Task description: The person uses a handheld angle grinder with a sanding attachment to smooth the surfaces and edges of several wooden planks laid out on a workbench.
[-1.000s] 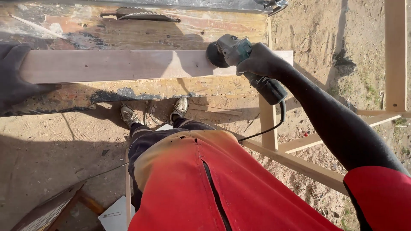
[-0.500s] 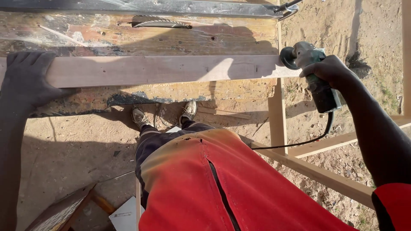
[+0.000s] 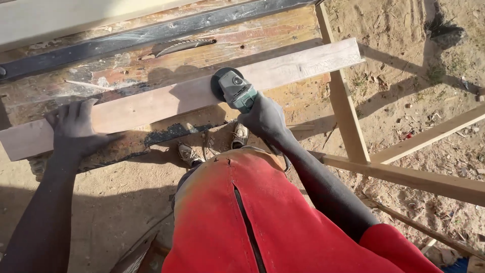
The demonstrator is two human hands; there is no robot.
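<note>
- The right hand (image 3: 265, 117), just left of centre frame, is wrapped tight around the body of a green angle grinder (image 3: 233, 91); its dark disc sits against the near edge of the long plank (image 3: 177, 98).
- That plank runs as a slanted band from the left edge of the frame up to the upper right, lying flat on a worn, paint-stained workbench (image 3: 151, 63).
- The left hand (image 3: 76, 129), at mid-left, lies flat with fingers spread on the plank's left part, pressing down, closed on nothing.
- A toothed saw blade (image 3: 179, 45) pokes up through the bench top in the upper middle, just beyond the plank.
- Risk, as I judge it: only one palm pins the plank, so a disc that bites could kick the wood sideways or throw the grinder back toward the red garment (image 3: 242, 217) and the shoes (image 3: 212, 146) directly below.
- The plank's far end overhangs the bench at upper right; pressure there might tip it.
- A slide toward the exposed blade would put the left fingers close to its teeth.
</note>
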